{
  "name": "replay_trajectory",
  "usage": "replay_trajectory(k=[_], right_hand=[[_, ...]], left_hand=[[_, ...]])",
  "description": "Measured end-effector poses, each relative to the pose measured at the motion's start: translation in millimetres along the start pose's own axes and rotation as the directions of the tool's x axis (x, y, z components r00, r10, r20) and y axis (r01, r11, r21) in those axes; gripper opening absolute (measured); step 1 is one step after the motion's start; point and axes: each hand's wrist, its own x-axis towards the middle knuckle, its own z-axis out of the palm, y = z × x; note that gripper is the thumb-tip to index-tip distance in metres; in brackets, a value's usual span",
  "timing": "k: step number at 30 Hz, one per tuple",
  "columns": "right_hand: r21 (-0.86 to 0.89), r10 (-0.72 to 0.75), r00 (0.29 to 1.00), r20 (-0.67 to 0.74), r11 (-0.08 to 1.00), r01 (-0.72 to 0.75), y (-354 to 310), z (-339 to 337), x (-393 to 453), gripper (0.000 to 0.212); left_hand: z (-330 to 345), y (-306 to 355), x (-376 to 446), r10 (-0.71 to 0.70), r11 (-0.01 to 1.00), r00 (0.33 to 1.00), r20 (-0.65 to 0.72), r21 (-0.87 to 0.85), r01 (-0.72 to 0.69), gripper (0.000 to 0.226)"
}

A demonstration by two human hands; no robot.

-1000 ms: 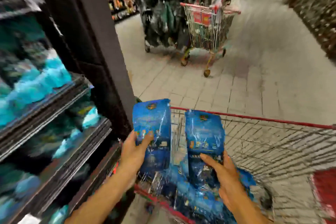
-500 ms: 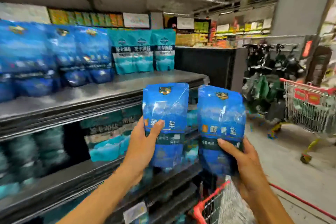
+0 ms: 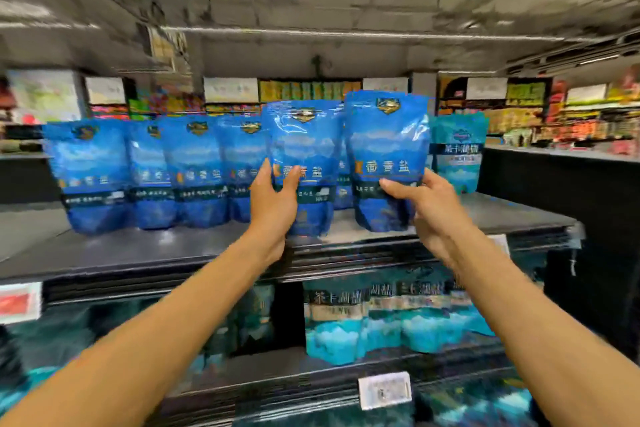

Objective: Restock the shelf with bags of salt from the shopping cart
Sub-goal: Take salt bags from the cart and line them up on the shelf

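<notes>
You hold two blue salt bags upright at the top shelf (image 3: pixel 485 215), one in each hand. Your left hand (image 3: pixel 272 204) grips the left bag (image 3: pixel 301 163) near its lower half, thumb across the front, fingers behind. Your right hand (image 3: pixel 429 204) grips the right bag (image 3: pixel 384 156) the same way from its right edge. Both bags stand tall, long axis vertical, bottoms at or just above the shelf surface; whether they touch it is unclear. A row of blue bags (image 3: pixel 145 173) fills the shelf at nine o'clock from your left hand. A teal bag (image 3: pixel 457 149) stands at two o'clock from your right hand. The open gap lies straight ahead, at twelve o'clock, so both bags likely go forward. The cart is out of view.
</notes>
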Motion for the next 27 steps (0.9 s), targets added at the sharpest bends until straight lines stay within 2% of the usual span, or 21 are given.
replay_trajectory(k=[2, 5, 7, 10, 13, 16, 19, 22, 24, 27], right_hand=[[-0.004, 0.019, 1.0, -0.007, 1.0, -0.019, 8.1, 13.1, 32.4, 0.027], [-0.054, 0.092, 0.995, 0.028, 0.994, -0.091, 27.8, 18.6, 63.0, 0.034], [-0.104, 0.144, 0.988, 0.047, 0.985, -0.139, 39.5, 11.1, 74.8, 0.038], [-0.182, 0.202, 0.974, 0.105, 0.967, -0.181, 44.3, -3.3, 85.0, 0.045], [-0.236, 0.213, 0.969, 0.128, 0.955, -0.179, 44.7, -7.9, 89.7, 0.046], [-0.273, 0.179, 0.977, 0.111, 0.951, -0.143, 49.3, -3.6, 94.7, 0.043], [-0.362, 0.137, 0.98, 0.143, 0.929, -0.078, 53.9, 2.2, 101.2, 0.041], [-0.493, 0.08, 0.988, 0.135, 0.87, -0.004, 60.7, 9.4, 108.9, 0.038], [-0.568, 0.045, 0.995, 0.091, 0.823, 0.015, 66.6, 13.3, 113.6, 0.04], [-0.665, 0.048, 0.998, 0.043, 0.747, -0.007, 71.7, 14.6, 118.4, 0.046]], left_hand=[[10.4, -12.2, 20.4, -0.051, 0.998, 0.999, 0.016, 0.025, 0.051, 0.053], [17.7, -32.9, 35.4, -0.092, 0.991, 0.995, 0.038, 0.106, 0.088, 0.036], [13.4, -42.2, 42.1, -0.11, 0.981, 0.985, 0.135, 0.175, 0.085, 0.03], [-3.1, -46.7, 50.8, -0.071, 0.916, 0.946, 0.316, 0.396, -0.064, 0.041], [-12.1, -43.2, 55.0, -0.072, 0.834, 0.912, 0.404, 0.526, -0.167, 0.05], [-12.3, -41.0, 65.8, -0.059, 0.697, 0.918, 0.392, 0.674, -0.243, 0.038], [-10.6, -39.5, 75.6, -0.085, 0.543, 0.928, 0.363, 0.797, -0.262, 0.049], [-11.0, -42.2, 80.4, -0.016, 0.407, 0.939, 0.343, 0.86, -0.307, 0.056], [-12.8, -45.7, 81.9, 0.023, 0.353, 0.94, 0.34, 0.877, -0.326, 0.058], [-14.7, -50.9, 83.4, 0.035, 0.329, 0.938, 0.346, 0.882, -0.338, 0.057]])
